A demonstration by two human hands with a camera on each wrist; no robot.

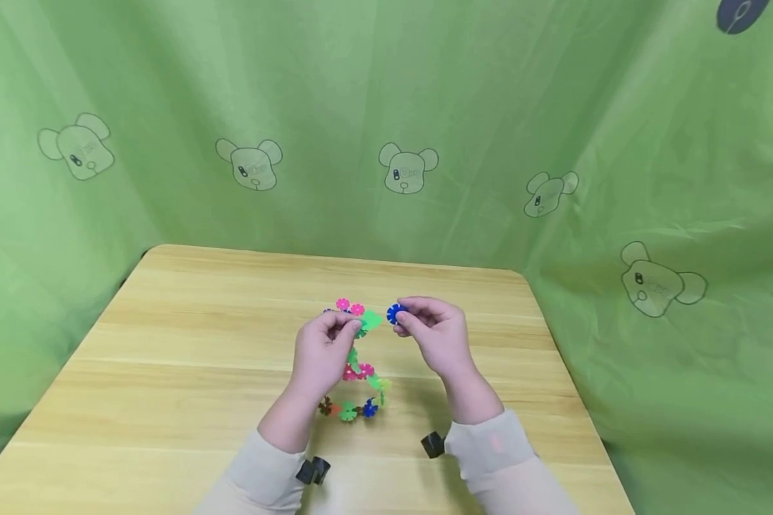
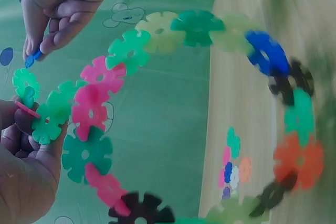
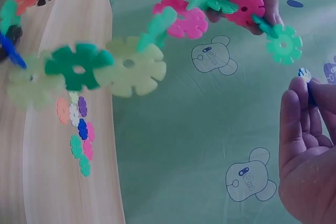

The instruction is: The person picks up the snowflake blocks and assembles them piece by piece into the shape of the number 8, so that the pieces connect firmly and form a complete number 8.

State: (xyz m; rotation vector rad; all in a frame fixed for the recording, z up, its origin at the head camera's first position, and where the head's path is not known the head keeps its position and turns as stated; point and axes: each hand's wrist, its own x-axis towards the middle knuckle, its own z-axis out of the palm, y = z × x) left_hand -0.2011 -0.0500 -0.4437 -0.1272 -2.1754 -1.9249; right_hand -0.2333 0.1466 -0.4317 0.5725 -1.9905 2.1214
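Between thumb and fingers my left hand pinches a chain of linked plastic snowflake discs. The chain hangs in a large loop of green, pink, blue, brown and orange discs, with a short branch at the hand. A light green disc forms the free end of that branch, sticking out toward the right hand. My right hand pinches a single blue snowflake disc by its edge. In the head view a small gap separates the blue disc from the green end disc.
Several loose discs in pink, blue, white, green, purple and orange lie on the wooden table beyond the hands. A green curtain printed with mouse faces surrounds the table. Black wrist cameras sit at both cuffs.
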